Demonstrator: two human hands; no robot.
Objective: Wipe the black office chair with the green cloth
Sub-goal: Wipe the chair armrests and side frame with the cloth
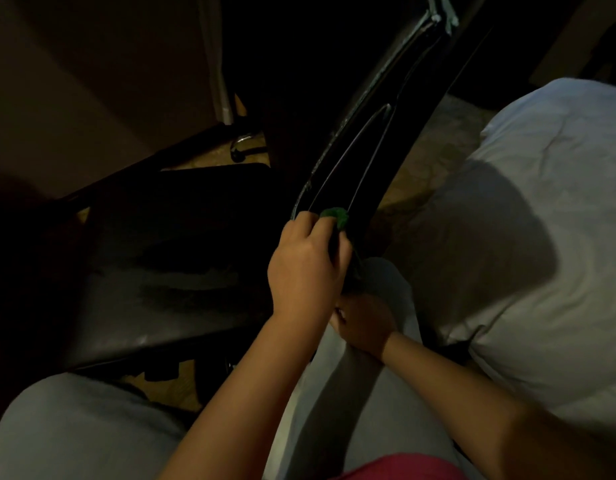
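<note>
i see the black office chair turned edge-on to me, its glossy backrest rim running as a long diagonal from the top right down to the middle of the view, with pale wear along the seams. the seat lies flat to the left of that rim, its near edge just beyond my grey-trousered knee. my left hand is curled tight around the green cloth, of which only a small bunch shows past the fingers, pressed onto the lower end of the backrest rim. my right hand sits lower, just beneath the left one, fingers bent at the base of the backrest; it is too dark there for me to tell whether it holds anything. room is tight on the right: white bedding swells up near the backrest, leaving only a narrow strip of brown floor between them. beyond the seat a chrome base leg shows on the floor, near a pale wall.
</note>
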